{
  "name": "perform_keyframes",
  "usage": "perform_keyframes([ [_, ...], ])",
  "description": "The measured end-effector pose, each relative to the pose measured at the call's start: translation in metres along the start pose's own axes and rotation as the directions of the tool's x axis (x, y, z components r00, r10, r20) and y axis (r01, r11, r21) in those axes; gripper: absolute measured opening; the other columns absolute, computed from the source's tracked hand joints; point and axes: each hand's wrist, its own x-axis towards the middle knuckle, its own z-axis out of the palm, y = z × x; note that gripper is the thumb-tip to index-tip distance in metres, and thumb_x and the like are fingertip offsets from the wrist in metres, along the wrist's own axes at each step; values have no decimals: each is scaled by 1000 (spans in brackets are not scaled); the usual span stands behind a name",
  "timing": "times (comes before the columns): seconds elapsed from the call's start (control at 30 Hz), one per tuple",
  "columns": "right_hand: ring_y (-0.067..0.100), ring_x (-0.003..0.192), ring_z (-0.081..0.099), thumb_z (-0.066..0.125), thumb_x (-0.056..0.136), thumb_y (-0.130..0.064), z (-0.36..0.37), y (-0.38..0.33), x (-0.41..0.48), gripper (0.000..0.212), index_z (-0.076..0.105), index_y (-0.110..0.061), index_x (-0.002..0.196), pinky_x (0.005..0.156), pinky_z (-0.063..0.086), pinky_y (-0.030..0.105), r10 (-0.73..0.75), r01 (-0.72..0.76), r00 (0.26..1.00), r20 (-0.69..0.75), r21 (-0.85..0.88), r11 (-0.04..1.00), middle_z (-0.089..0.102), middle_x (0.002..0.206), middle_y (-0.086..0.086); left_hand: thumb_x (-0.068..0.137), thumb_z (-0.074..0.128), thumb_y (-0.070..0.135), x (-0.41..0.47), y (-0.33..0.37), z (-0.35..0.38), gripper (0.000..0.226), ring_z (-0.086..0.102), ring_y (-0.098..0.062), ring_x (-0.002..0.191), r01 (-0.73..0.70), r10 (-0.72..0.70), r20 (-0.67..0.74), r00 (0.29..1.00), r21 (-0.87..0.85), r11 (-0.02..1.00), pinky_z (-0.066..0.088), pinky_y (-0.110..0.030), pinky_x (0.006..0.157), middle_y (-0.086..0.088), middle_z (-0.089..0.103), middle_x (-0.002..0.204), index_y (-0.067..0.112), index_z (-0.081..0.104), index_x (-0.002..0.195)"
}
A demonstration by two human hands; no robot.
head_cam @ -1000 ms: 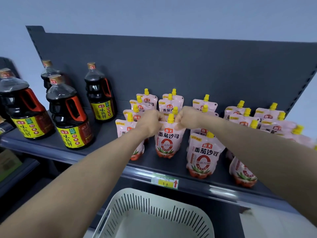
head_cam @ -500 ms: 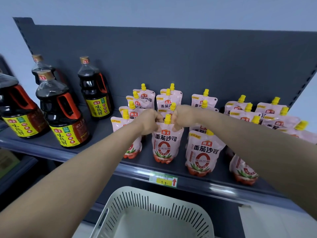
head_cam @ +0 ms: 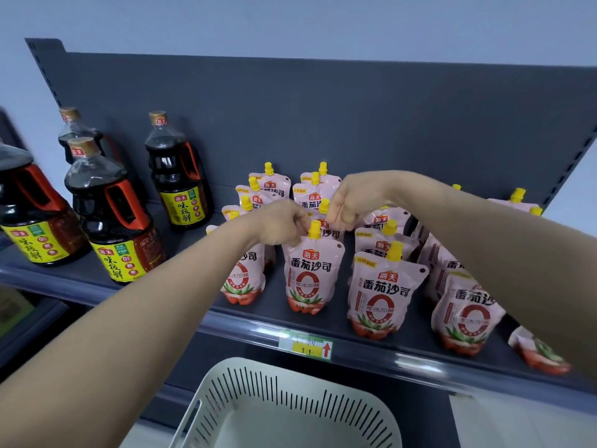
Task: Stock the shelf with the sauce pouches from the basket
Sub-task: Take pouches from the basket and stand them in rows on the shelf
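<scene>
Several pink sauce pouches with yellow caps stand in rows on the dark grey shelf. One front-row sauce pouch stands upright near the shelf edge. My left hand pinches its top left corner, just beside the yellow cap. My right hand hovers slightly above and behind the pouch's right corner, fingers loosely curled and holding nothing. The white slotted basket sits below the shelf; the part of its inside that shows holds no pouches.
Dark soy sauce bottles with red handles stand on the shelf's left side. More pouches fill the shelf to the right, partly hidden by my right forearm. A price tag is clipped to the shelf's front rail.
My right hand has let go of the pouch's top and lifted up and back. My left hand stays at the pouch's top left corner. The view has shifted slightly.
</scene>
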Motion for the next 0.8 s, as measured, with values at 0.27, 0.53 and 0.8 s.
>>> perform_keyframes([
  [0.27, 34, 110, 62, 54, 87, -7, -32, 22, 42, 28, 66, -1, 112, 83, 48, 32, 83, -92, 909, -409, -4, 996, 66, 115, 19, 83, 49, -11, 34, 1, -29, 29, 58, -12, 75, -33, 41, -233, 972, 37, 999, 48, -19, 68, 1, 62, 81, 7, 67, 98],
  [0.53, 33, 116, 58, 61, 87, -11, -21, 37, 118, 35, 61, 1, 121, 95, 49, 33, 42, -90, 954, -298, -150, 985, 62, 125, 17, 77, 73, 8, 77, -7, -23, 38, 56, -20, 91, 9, 8, -61, 998, 272, 962, 44, -25, 77, -3, 59, 100, 9, 64, 113],
  [0.8, 31, 98, 63, 58, 86, -8, -9, 46, 170, 30, 62, -8, 116, 82, 53, 32, 37, -110, 924, -380, -171, 979, 63, 115, 13, 79, 69, 8, 92, -19, -17, 12, 58, -15, 78, 15, 6, -80, 997, 258, 966, 44, -22, 72, 0, 65, 79, 8, 74, 90],
])
